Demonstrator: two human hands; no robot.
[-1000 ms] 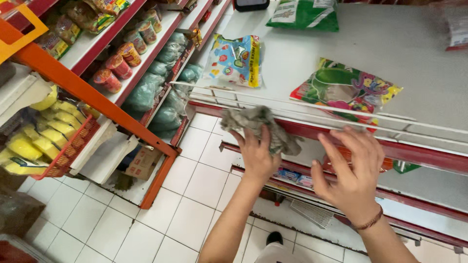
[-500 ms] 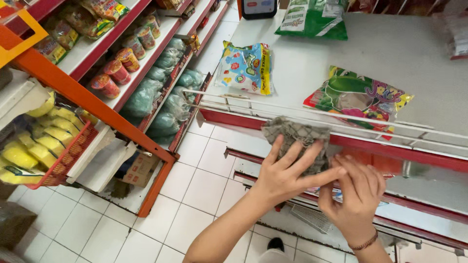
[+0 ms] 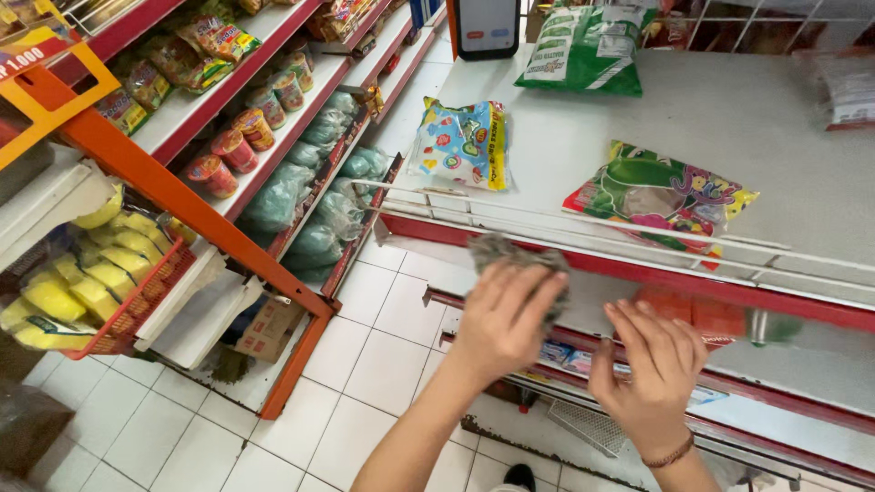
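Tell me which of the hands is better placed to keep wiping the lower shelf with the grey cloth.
Left, probably. The left hand already lies flat on the grey cloth, pressing it at the lower shelf just under the red rail. The right hand is beside it, open and holding nothing, off the cloth.

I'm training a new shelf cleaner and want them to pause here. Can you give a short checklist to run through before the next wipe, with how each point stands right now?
1. Cloth under control: ok. The left hand presses flat on the grey cloth at the red shelf edge.
2. Grip on the cloth: cannot tell; the fingers lie spread on it rather than closed.
3. Right hand free: ok, open and empty, in front of the lower shelf.
4. Top shelf surface free of goods: not ok. The blue snack bag, the green jelly bag and a green-and-white bag lie on it.
5. Wire rail intact: ok where visible.
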